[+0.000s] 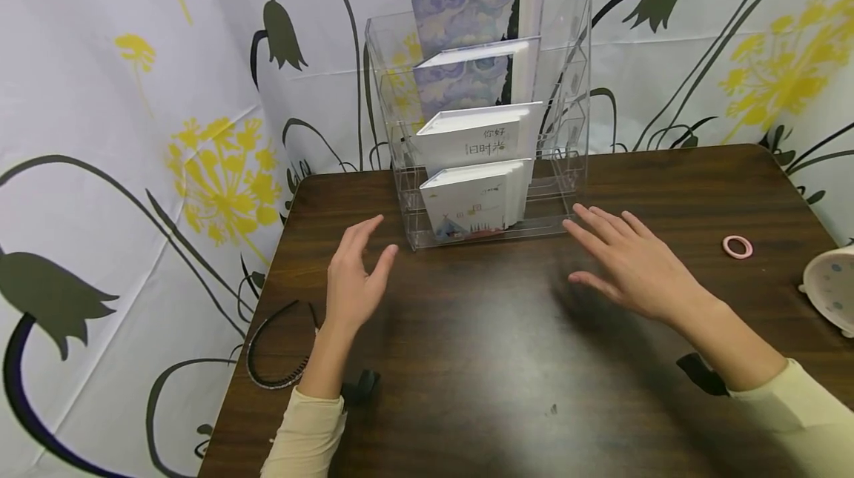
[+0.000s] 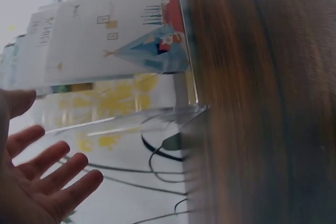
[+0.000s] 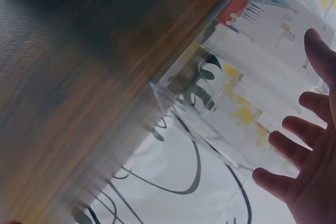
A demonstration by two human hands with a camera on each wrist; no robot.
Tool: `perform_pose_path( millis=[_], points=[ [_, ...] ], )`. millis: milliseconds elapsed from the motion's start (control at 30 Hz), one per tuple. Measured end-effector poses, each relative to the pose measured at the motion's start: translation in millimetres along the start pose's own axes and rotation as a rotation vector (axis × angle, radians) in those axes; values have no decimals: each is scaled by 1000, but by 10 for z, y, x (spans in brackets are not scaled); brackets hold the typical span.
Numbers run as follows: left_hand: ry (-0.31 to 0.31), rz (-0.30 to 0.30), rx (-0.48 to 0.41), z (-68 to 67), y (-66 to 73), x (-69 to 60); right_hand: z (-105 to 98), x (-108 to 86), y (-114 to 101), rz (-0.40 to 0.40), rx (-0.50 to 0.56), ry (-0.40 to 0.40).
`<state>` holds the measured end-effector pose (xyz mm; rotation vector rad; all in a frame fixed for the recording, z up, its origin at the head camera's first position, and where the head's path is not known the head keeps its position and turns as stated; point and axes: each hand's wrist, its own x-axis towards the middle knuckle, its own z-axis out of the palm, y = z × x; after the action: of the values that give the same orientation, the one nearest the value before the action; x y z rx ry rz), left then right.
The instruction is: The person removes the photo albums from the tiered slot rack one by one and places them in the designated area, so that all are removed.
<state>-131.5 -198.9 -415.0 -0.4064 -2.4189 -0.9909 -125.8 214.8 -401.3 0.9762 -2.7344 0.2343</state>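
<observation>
A clear acrylic tiered rack (image 1: pixel 575 130) stands at the back of the table with several books in its steps. Lowest is a white book (image 1: pixel 467 204) with a blue tent picture; above it sits a white book with grey lettering (image 1: pixel 470 143), then two purple-patterned books, the nearer one (image 1: pixel 467 81) just behind. My left hand (image 1: pixel 353 278) hovers off the rack's front left corner, fingers extended, touching nothing. Opposite, my right hand (image 1: pixel 623 263) is held near the front right corner, its fingers spread and holding nothing. Both wrist views show the palms apart from the rack.
A thin black headband-like loop (image 1: pixel 267 382) lies at the table's left edge. On the right are a pink ring (image 1: pixel 737 247) and part of a pale round object (image 1: pixel 834 285). A flower-patterned curtain (image 1: pixel 200 78) hangs behind the brown table (image 1: pixel 480 359).
</observation>
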Motion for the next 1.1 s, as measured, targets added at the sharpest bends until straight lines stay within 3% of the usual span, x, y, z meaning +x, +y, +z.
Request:
perform_pose_path(
  millis=[200, 333, 500, 633, 800, 1100],
  points=[
    [8, -120, -107, 204, -89, 263, -18, 261, -40, 9, 58, 69],
    [-3, -203, -150, 314, -144, 460, 2, 497, -91, -39, 102, 164],
    [5, -237, -153, 414, -224, 689, 33, 785, -133, -132, 139, 311],
    [23, -262, -167, 478, -250, 819, 78, 989, -172, -188, 120, 364],
    [54, -295, -209, 562, -277, 886, 135, 1195, -217, -216, 66, 357],
    [79, -333, -261, 682, -436, 838, 253, 1397, -220, -221, -9, 334]
  ],
)
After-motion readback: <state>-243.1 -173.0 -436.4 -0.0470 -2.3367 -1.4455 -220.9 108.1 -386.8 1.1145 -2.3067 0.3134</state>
